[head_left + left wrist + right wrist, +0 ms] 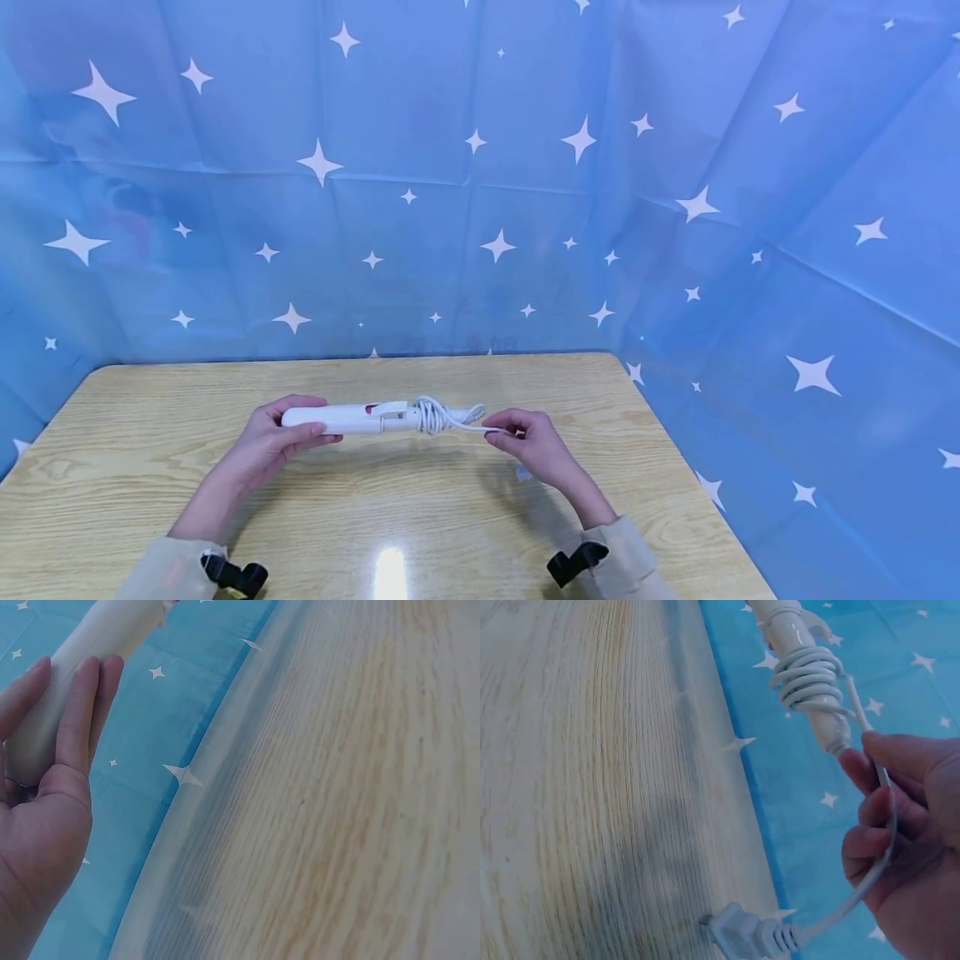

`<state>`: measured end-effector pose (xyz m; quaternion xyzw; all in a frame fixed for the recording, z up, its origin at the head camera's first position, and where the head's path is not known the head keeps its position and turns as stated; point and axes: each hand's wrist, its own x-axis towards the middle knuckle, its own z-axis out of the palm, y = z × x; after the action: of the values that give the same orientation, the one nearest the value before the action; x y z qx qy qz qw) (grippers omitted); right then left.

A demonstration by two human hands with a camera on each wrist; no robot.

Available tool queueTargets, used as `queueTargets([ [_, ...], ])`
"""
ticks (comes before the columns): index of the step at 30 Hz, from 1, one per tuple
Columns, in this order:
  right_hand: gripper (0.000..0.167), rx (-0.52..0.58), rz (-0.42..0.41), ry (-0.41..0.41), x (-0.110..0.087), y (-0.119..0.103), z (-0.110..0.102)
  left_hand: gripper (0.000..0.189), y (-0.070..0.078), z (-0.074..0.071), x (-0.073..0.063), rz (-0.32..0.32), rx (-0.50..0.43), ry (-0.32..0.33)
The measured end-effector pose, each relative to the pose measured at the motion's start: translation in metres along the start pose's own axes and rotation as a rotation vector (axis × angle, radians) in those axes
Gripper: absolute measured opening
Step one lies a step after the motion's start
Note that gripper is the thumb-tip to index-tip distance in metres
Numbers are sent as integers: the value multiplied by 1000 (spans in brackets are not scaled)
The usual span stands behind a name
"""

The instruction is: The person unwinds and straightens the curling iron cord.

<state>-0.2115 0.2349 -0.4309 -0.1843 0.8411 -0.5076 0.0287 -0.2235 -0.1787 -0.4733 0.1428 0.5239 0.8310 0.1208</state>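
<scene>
Tbl (pixel 450 508) glare (pixel 390 575) w/ soft shadows (pixel 528 508)

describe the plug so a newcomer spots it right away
Above the wood-grain table, find the right hand pinching a white cord. Follow that cord past the hand, away from the white wand, to the plug; its chunky, angular head sets it apart from the slim cord and smooth, rounded wand.
</scene>
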Motion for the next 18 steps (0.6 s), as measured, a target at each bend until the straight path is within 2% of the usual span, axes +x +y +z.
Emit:
queueTargets([
  [6, 14, -52, 3, 52, -6, -32, -2, 34, -2, -1, -1, 4, 20, -14],
  [12, 13, -86, 16, 145, 1, -6, -5, 34, -3, 1, 1, 4, 25, -19],
  [18, 12, -51, -30, 228, 4, -1, -11, 35, -3, -1, 1, 23, 45, -53],
])
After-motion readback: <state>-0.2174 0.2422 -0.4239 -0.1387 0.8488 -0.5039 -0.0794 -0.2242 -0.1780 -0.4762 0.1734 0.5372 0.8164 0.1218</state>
